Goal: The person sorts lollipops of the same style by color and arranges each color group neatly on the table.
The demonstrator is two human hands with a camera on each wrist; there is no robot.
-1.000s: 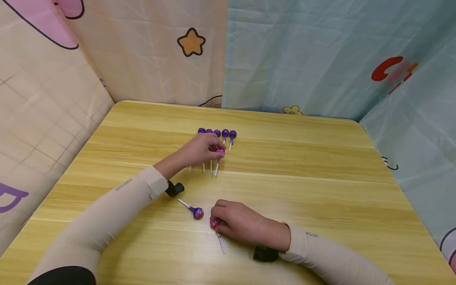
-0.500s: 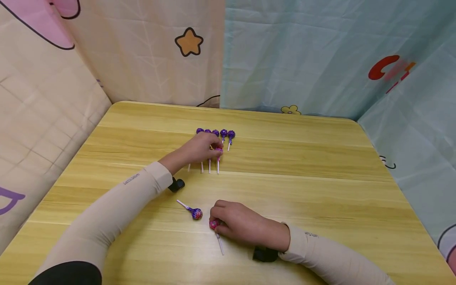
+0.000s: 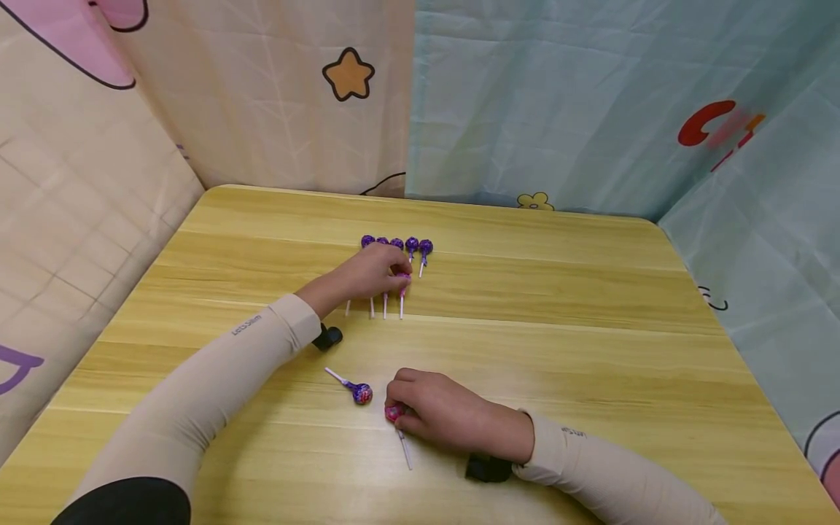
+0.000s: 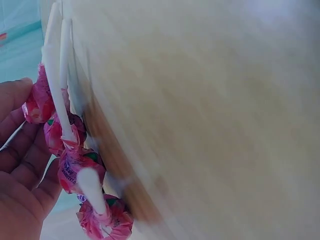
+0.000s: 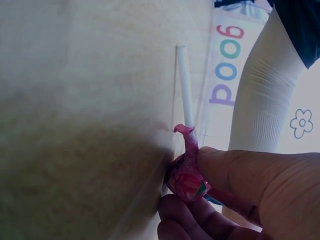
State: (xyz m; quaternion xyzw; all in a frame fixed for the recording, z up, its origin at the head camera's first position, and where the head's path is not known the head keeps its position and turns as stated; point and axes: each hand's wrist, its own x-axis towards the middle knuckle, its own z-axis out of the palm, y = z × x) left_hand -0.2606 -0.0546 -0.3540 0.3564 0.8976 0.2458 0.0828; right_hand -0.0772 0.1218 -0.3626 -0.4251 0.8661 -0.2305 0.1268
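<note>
My left hand [image 3: 374,273] pinches a pink-wrapped lollipop [image 4: 37,102] between thumb and fingers, at the right end of a row of pink lollipops [image 4: 80,172]. Their white sticks point toward me, and the hand covers most of that row in the head view. Just behind it, a row of purple lollipops [image 3: 426,246] lies with heads toward the far edge. Nearer to me, the right hand [image 3: 440,408] holds another pink lollipop [image 5: 189,182] by its head, low over the tabletop, its stick pointing toward me. Left of that hand lies a loose purple lollipop [image 3: 362,394].
All of this is on a light wooden table [image 3: 558,313]. Printed curtains [image 3: 558,102] hang behind it and along both sides. Each wrist carries a black camera, such as the right one [image 3: 488,468].
The lollipop in my left hand has turned from slanted to nearly straight, its stick now alongside the others in the row. The right hand keeps its place and its grip.
</note>
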